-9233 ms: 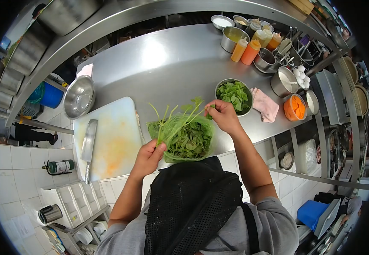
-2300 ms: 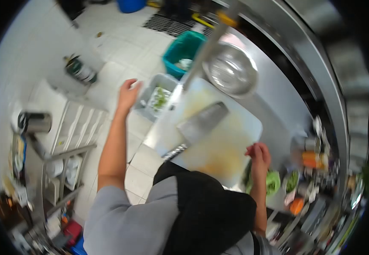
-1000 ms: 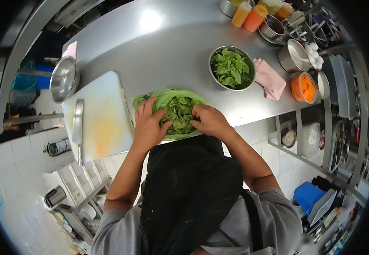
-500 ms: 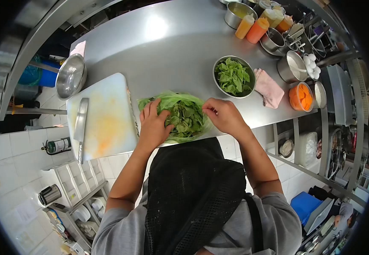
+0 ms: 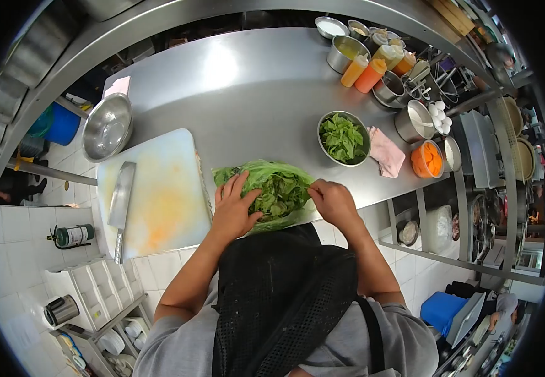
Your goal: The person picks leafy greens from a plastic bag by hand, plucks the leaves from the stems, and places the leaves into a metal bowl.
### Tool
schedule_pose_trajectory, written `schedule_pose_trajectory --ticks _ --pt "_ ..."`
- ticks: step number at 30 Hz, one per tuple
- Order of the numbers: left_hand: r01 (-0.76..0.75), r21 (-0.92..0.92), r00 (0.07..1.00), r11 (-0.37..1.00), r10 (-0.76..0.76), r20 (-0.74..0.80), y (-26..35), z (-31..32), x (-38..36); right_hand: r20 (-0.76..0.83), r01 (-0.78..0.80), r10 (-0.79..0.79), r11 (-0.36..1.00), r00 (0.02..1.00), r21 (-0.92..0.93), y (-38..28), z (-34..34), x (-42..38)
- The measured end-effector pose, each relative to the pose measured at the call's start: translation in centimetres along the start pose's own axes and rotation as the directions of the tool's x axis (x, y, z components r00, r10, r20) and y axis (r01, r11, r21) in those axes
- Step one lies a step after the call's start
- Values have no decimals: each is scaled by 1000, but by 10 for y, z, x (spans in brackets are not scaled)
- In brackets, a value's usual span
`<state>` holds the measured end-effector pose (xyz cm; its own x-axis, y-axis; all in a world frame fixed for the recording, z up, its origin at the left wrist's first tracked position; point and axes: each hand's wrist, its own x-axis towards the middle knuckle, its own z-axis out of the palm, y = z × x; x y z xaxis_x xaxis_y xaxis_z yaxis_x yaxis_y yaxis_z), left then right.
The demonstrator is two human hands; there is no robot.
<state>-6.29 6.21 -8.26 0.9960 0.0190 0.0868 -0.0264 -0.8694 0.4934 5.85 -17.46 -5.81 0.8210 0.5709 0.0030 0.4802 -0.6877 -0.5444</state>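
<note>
A green plastic bag (image 5: 269, 168) full of loose leafy greens (image 5: 283, 193) lies open at the counter's front edge. My left hand (image 5: 232, 204) rests on the bag's left side and the leaves, its fingers spread. On the other side, my right hand (image 5: 334, 202) has its fingers pinched together at the bag's right rim. Beyond it stands a steel bowl (image 5: 323, 151) holding picked green leaves (image 5: 343, 137). To the left of the bag is a white cutting board (image 5: 172, 166), stained orange, with a cleaver (image 5: 122, 195) lying on it.
An empty steel bowl (image 5: 107, 127) sits behind the board. At the right are a pink cloth (image 5: 385, 154), a tub of orange pieces (image 5: 427, 159), eggs (image 5: 439, 116), steel pots and squeeze bottles (image 5: 370, 75). Metal shelving (image 5: 467, 217) flanks the counter (image 5: 247, 107).
The camera view has tilted up, so the counter sits lower in the picture. My right hand's fingers have moved down onto the bag's rim. My left hand stays on the bag and leaves.
</note>
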Motion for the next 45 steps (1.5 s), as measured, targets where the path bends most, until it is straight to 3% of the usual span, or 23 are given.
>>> schedule_pose_trajectory --ticks 2,4,14,17,19,23,25,26,28,29,32,34,35,37,38,40,42,44,45 --pt "-17 -3 1000 1000 17 4 -2 -1 1 -10 -22 22 1000 1000 19 -17 -19 6" --pt "-28 2 1000 1000 28 7 -5 0 3 -18 80 -78 972 997 219 -23 -30 13" --pt "-66 9 997 998 65 30 -10 -5 4 -9 58 -60 896 998 440 -34 -63 33" --pt "-37 -66 999 997 39 32 -13 -8 3 -14 11 -3 789 1000 614 -26 -61 41" --pt "-19 -177 997 984 32 72 -18 -14 3 -14 14 -7 768 1000 640 -22 -57 47" --pt "25 -221 1000 975 -21 23 -16 -34 6 60 -22 -29 705 998 709 -16 -39 56" --pt "47 -481 990 875 -103 -91 -10 -39 11 120 -42 -68 680 990 732 -17 -28 59" --pt "53 -476 990 878 -110 -91 -4 -42 14 124 -42 -74 675 990 737 -19 -25 60" --pt "-150 -574 972 805 13 -236 19 -47 24 240 -93 -97 733 966 674 -26 -19 62" --pt "-143 -567 972 811 6 -237 27 -43 28 235 -74 -120 732 965 677 -30 -14 63" --pt "-99 -594 984 799 -9 -176 37 -29 37 230 -67 -148 685 962 725 -39 4 62" --pt "85 -651 983 754 -170 -69 31 -15 39 249 -73 -183 648 951 758 -44 4 57" --pt "84 -647 984 758 -167 -68 26 -11 38 243 -53 -204 653 948 756 -42 7 55" --pt "130 -761 970 635 -241 -35 17 -14 34 283 -82 -197 670 938 738 -37 3 52" --pt "132 -757 971 640 -239 -33 12 -18 32 279 -81 -197 665 940 742 -33 1 51" --pt "224 -865 952 450 -292 95 3 -31 29 229 -91 -158 600 961 795 -24 -3 49" --pt "277 -868 935 412 -325 144 -1 -39 29 246 -115 -141 599 959 792 -24 -6 46" --pt "278 -901 934 334 -311 174 -4 -39 27 113 41 -203 631 973 775 -38 -6 39" --pt "280 -898 936 339 -305 176 0 -39 28 107 43 -199 628 974 777 -45 -2 37"
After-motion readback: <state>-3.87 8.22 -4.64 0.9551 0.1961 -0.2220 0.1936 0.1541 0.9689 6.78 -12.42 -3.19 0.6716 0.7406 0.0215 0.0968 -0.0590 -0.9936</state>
